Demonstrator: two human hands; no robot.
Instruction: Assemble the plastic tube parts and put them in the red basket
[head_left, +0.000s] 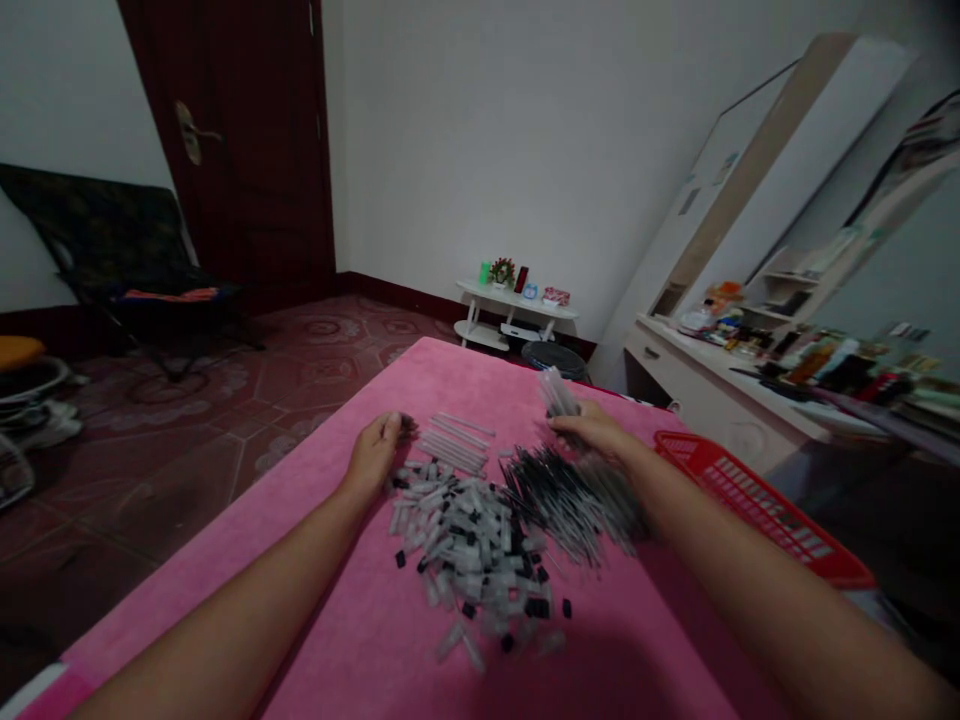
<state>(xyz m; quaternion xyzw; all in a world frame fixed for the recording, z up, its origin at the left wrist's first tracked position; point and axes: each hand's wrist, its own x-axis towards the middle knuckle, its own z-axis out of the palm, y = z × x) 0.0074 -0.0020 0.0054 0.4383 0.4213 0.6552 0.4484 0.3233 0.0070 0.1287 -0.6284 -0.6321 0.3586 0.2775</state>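
Observation:
My right hand (596, 430) is closed around a bundle of clear plastic tubes (553, 390), their ends pointing away from me. Beneath it lies a heap of thin, dark-tipped sticks (551, 495), with more clear tubes (611, 500) along its right side, partly blurred. My left hand (377, 450) has its fingers curled together at the left of a row of slim pale tubes (454, 440). Something small and dark shows at those fingertips, too unclear to name. Nearer to me spreads a pile of small clear plastic caps (469, 545) mixed with small black pieces (537, 607).
A pink cloth (360, 640) covers the table. Close to its right side is a red plastic basket (772, 505). Farther right stands a dresser (701, 375) crowded with bottles. A low white shelf (487, 292) is by the wall, and a folding chair (105, 240) at left.

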